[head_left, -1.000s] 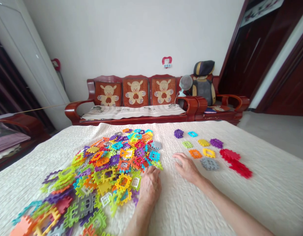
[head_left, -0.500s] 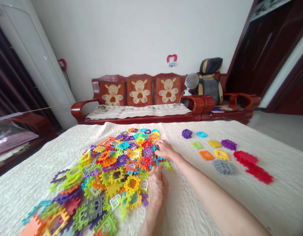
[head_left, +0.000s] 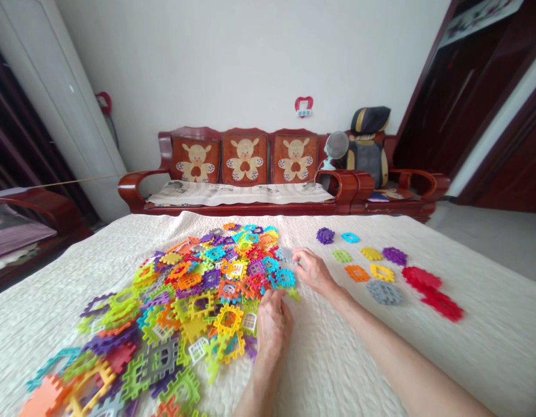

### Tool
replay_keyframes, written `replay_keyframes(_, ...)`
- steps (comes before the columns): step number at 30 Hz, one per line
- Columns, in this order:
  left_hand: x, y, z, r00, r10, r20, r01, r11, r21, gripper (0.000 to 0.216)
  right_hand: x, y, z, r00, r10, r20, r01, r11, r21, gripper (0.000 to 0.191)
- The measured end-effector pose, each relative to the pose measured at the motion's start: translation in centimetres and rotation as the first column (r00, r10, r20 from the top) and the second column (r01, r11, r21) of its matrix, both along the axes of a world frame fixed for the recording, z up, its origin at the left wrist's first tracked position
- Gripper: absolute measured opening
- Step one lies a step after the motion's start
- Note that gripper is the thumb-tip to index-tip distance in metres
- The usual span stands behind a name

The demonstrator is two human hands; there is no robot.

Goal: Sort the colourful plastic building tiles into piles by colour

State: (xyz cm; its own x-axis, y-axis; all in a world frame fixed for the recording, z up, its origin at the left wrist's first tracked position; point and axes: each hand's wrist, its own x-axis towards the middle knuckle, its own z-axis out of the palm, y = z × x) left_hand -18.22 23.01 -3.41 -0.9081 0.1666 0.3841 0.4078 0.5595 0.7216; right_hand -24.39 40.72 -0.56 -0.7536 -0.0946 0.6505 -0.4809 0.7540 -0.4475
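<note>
A large heap of colourful plastic interlocking tiles (head_left: 193, 327), many with notched edges and window cut-outs, covers the left and middle of the cloth. At the heap's right edge, my right hand (head_left: 313, 271) pinches a grey tile (head_left: 285, 255) by its right side. Blue notched tiles (head_left: 285, 278) lie just below that tile. My left hand (head_left: 274, 324) rests lower on the same edge, fingers curled downward beside a lime green tile (head_left: 292, 294). Its fingertips are mostly hidden, so what they hold, if anything, does not show.
Right of my hands lie sorted tiles: a grey stack (head_left: 384, 292), red tiles (head_left: 441, 304), purple stacks (head_left: 394, 255), and single orange, yellow, green and blue groups. A quilted cream cloth (head_left: 337, 359) covers the table. Behind stand a wooden sofa (head_left: 137, 188) and a small fan (head_left: 336, 145).
My right hand has drawn back to the right from the heap, with a grey tile now showing in its fingers. My left hand has stayed nearly in place. The view has shifted slightly.
</note>
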Motion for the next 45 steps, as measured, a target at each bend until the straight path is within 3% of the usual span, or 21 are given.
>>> replay_keyframes(5,0.0,0.0,-0.1,1.0,0.0,-0.007,0.0,1.0,-0.002,0.039,2.4,2.4,-1.0,0.981,0.034,0.192,-0.073,0.977,0.201,0.036)
replay_keyframes(8,0.0,0.0,-0.1,1.0,0.003,-0.012,-0.003,1.0,-0.011,0.038,2.0,2.6,-0.3,0.972,0.04,0.23,-0.076,0.986,0.151,0.04)
replay_keyframes(12,0.0,0.0,0.1,1.0,-0.004,-0.002,0.004,1.0,-0.006,0.038,-1.0,1.4,0.4,0.963,-0.09,0.255,0.081,0.996,0.049,0.047)
replay_keyframes(18,0.2,0.0,0.6,0.999,0.0,0.042,0.001,1.0,-0.015,0.038,-4.8,-0.3,-0.6,0.88,-0.132,0.457,0.122,0.991,0.05,0.075)
replay_keyframes(22,0.2,0.0,0.6,0.999,-0.003,0.052,0.004,1.0,-0.014,0.038,-5.2,-0.6,-0.1,0.841,-0.176,0.512,0.134,0.984,0.119,0.067)
replay_keyframes(30,0.1,0.1,0.4,0.999,0.006,0.032,-0.005,1.0,-0.03,0.036,-1.4,1.4,1.8,0.839,-0.305,0.451,0.298,0.95,0.089,0.058)
replay_keyframes(36,0.1,0.1,0.5,0.999,0.014,0.046,-0.011,0.999,-0.047,0.036,2.9,2.2,0.6,0.857,-0.193,0.477,0.184,0.981,0.066,0.053)
replay_keyframes(45,0.2,-0.1,0.7,1.0,0.016,0.005,-0.016,0.997,-0.076,0.036,3.1,1.8,-0.8,0.9,-0.119,0.42,0.087,0.992,0.095,0.067)
